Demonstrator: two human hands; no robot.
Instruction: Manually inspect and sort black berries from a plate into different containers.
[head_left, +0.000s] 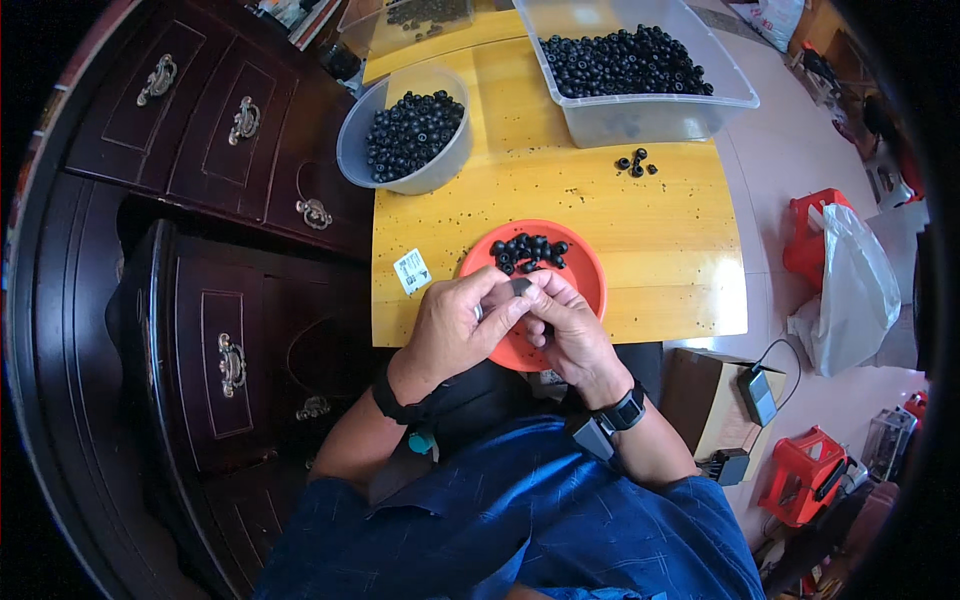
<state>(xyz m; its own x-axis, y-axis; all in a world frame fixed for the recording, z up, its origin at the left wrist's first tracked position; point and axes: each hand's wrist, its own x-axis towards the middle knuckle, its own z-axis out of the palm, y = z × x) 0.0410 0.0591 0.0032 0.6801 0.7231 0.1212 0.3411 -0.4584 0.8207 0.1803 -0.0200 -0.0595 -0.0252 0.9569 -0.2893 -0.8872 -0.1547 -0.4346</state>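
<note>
Through the head camera I see both hands meet above a round, smooth plate (592, 285) of orange-red plastic. Between their fingertips is one small dark piece (520, 287), with a matt surface, and the fingers cover much of it. Its visible part looks short and rounded; I cannot tell to which side it points, nor how its long axis runs.

The left hand (448, 325) is half curled, its thumb and fingers closed in around the piece from the left side. The right hand (572, 328) pinches from the right side, with thumb and forefinger at the piece and the other fingers bent inward. So the piece lies at the tips of both hands, nearer to me than the black beads (528, 250) on the plate. These beads are rounded and slightly shiny, and some show a hole.

The plate stands at the near edge of a yellow wooden table (665, 250), scattered with dark crumbs. Farther away, a round tub (447, 172) and a rectangular box (650, 122), both of cloudy plastic, hold many similar beads.
</note>
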